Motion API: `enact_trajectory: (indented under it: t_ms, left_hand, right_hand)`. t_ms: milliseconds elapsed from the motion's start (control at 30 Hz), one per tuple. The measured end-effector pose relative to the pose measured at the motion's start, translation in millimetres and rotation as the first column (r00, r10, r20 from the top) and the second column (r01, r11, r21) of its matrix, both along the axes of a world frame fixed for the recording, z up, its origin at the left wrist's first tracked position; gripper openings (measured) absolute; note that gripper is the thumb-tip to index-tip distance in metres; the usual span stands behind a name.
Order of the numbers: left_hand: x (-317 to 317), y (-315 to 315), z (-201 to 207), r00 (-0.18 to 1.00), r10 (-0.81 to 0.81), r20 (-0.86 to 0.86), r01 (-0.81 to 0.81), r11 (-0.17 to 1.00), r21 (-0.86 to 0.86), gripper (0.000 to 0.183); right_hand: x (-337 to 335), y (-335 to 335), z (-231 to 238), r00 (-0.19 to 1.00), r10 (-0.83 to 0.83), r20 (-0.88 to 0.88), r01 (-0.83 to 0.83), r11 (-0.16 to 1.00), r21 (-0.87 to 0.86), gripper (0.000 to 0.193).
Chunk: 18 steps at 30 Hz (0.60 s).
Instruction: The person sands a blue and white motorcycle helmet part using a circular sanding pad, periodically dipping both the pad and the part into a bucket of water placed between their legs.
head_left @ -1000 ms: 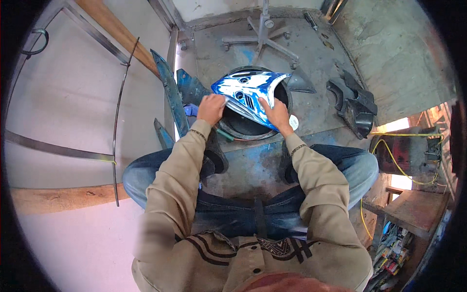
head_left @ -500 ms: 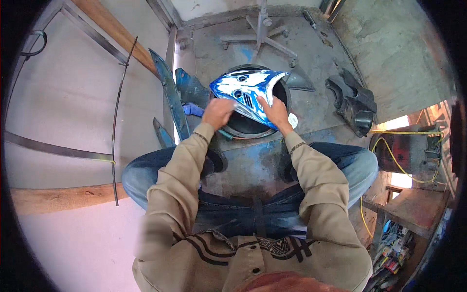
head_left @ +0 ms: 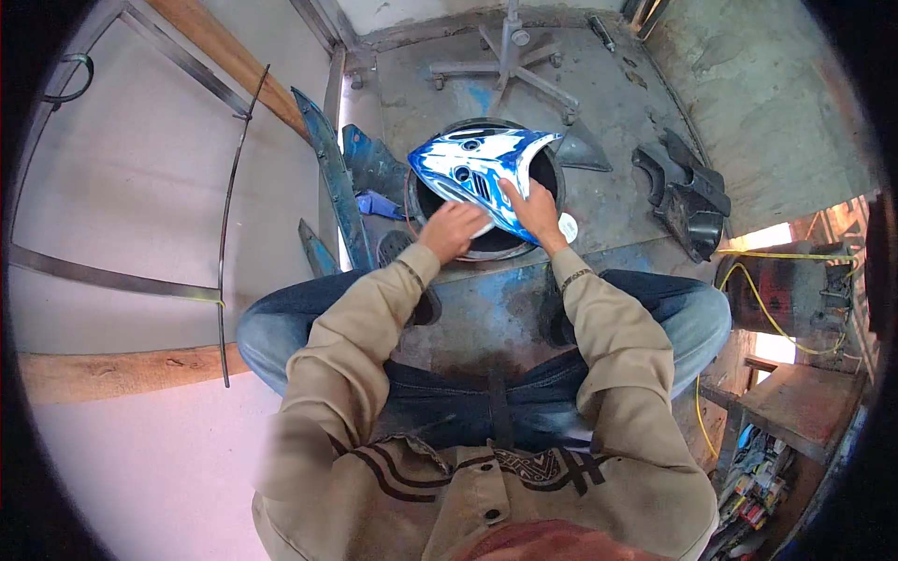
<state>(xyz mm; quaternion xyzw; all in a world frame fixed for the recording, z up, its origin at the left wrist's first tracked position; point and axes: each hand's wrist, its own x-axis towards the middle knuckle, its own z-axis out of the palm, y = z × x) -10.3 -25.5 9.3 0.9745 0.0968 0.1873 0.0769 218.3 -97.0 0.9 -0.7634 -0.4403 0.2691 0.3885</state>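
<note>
A blue-and-white plastic vehicle panel (head_left: pixel 491 154) with round holes and slots lies tilted across a round black tub (head_left: pixel 558 182), between my knees. My right hand (head_left: pixel 535 213) grips the panel's right side, thumb on top and the other fingers mostly hidden beneath. My left hand (head_left: pixel 452 230) is at its near lower edge, fingers bent and pressed together. Something pale shows by those fingertips; it is too blurred to name. Beside the tub on the right sits a small white round piece (head_left: pixel 568 227).
Left of the tub lie a purple-blue part (head_left: pixel 379 205) and long dark blue panels (head_left: pixel 325 168) against the wall. A wheeled stand base (head_left: pixel 505 70) stands beyond. Black plastic parts (head_left: pixel 687 196) lie at right, near a yellow cord (head_left: pixel 762 304) and a wooden shelf (head_left: pixel 795 402).
My left hand has slid rightward and slightly nearer along the panel's lower edge. My right hand keeps its grip; the whole view has shifted slightly.
</note>
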Motion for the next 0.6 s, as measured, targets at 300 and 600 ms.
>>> enact_trajectory:
  t_ms: [300, 600]
  left_hand:
    - [-19.2, 37.1, -2.3, 0.943, 0.331, 0.031, -0.330, 0.944, -0.023, 0.043]
    - [-22.7, 42.5, -1.0, 0.995, 0.056, 0.077, -0.058, 0.998, 0.022, 0.041]
  right_hand:
    - [-4.9, 2.2, 10.1, 0.999, 0.038, -0.038, -0.034, 0.994, 0.107, 0.066]
    - [-5.2, 0.1, 17.1, 0.998, 0.035, -0.044, -0.032, 0.998, 0.052, 0.060]
